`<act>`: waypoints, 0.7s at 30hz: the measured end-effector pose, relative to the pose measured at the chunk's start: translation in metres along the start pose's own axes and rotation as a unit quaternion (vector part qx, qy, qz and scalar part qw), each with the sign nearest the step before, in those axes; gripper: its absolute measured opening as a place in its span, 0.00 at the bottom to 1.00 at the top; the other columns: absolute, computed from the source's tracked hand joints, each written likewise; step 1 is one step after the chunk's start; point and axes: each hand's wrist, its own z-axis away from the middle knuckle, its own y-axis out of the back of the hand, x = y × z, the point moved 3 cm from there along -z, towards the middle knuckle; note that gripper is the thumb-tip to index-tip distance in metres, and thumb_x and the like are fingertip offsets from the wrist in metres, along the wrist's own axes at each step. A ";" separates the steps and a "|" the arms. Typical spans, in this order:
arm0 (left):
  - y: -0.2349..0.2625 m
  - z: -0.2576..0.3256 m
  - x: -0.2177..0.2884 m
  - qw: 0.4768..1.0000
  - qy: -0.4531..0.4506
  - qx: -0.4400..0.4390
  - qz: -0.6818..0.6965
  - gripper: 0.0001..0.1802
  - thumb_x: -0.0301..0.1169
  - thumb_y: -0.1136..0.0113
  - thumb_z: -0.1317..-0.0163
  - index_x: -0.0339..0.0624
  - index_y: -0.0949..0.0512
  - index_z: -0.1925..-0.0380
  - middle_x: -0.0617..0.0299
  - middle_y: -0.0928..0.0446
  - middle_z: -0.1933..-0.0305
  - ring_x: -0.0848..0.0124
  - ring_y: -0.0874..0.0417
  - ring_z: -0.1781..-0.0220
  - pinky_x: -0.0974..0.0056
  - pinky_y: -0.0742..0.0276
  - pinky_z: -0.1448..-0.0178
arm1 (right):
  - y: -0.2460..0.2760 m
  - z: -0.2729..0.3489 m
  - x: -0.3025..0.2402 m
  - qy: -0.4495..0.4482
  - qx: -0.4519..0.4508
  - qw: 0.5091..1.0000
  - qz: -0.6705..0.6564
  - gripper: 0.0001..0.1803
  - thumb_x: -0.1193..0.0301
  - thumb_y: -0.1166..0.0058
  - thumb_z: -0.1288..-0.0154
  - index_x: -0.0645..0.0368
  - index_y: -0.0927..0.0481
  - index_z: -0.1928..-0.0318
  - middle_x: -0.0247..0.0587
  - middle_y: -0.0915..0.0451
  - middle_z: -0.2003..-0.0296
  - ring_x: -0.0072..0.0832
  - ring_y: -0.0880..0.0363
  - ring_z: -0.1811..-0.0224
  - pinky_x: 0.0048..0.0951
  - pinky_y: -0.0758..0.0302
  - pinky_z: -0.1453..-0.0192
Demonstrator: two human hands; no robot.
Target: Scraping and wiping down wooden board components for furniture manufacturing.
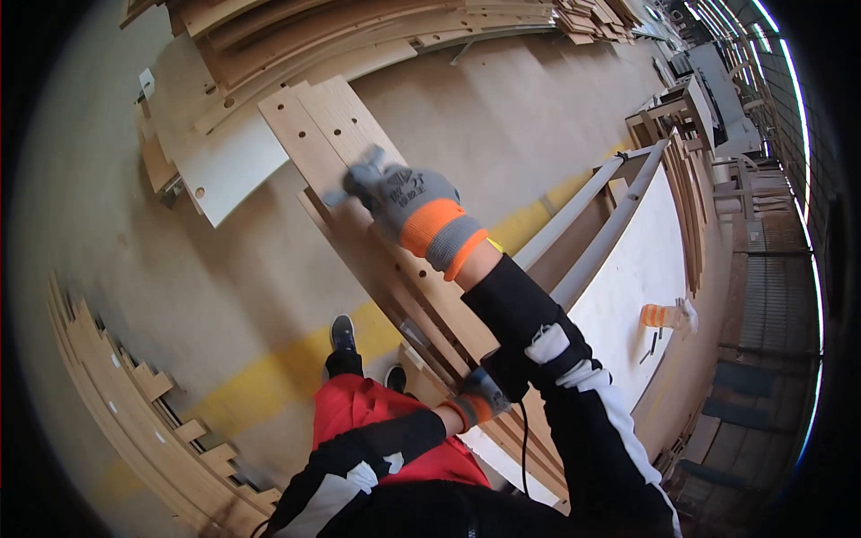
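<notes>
Under the right hand (408, 202), long drilled board (359, 170), grip flat, left hand (475, 399) closed on its lower end

Grey knit gloves with orange cuffs, black sleeves with white patches, red trousers, and dark shoes.

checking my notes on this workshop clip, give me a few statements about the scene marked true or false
1. The right hand wears a grey and orange glove and rests flat on a long wooden board. True.
2. The board has no holes. False: small round holes are drilled along it.
3. The left hand is bare. False: it wears a glove too, low near the board's near end.
4. A yellow stripe runs across the floor. True.
5. The white panel at the right carries nothing. False: an orange and white glove lies on it.
</notes>
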 end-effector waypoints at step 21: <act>-0.001 0.011 -0.056 0.974 -0.146 0.089 -0.151 0.39 0.46 0.26 0.62 0.41 0.25 0.47 0.52 0.27 0.43 0.55 0.33 0.34 0.47 0.47 0.26 | -0.049 0.055 0.025 0.024 -0.089 0.991 0.096 0.16 0.65 0.47 0.40 0.48 0.26 0.50 0.39 0.22 0.61 0.42 0.19 0.63 0.41 0.23 0.63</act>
